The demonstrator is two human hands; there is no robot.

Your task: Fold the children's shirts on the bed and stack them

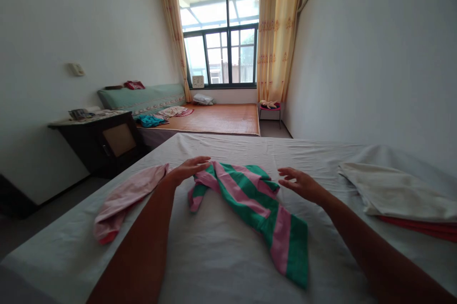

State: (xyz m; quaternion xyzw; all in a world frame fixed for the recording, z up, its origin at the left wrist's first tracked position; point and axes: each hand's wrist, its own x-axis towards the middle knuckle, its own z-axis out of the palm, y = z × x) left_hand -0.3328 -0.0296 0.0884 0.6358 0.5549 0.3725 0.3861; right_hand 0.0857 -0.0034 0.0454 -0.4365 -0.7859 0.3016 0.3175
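Note:
A green and pink striped garment [246,189] lies loosely spread and partly crumpled on the white sheet [210,251] in front of me. One striped end of it stretches toward me at the lower right. My left hand [191,168] is at its upper left edge, fingers stretched out; whether they touch the cloth I cannot tell. On the other side, my right hand [298,182] is held just right of the garment, fingers apart and nothing in them.
A pink garment [128,199] lies left of my left forearm. Folded white cloth [400,192] rests over red cloth [421,228] at the right. Beyond stand a bed with a brown mat [221,118], a dark cabinet [117,139] and a small stool [270,107].

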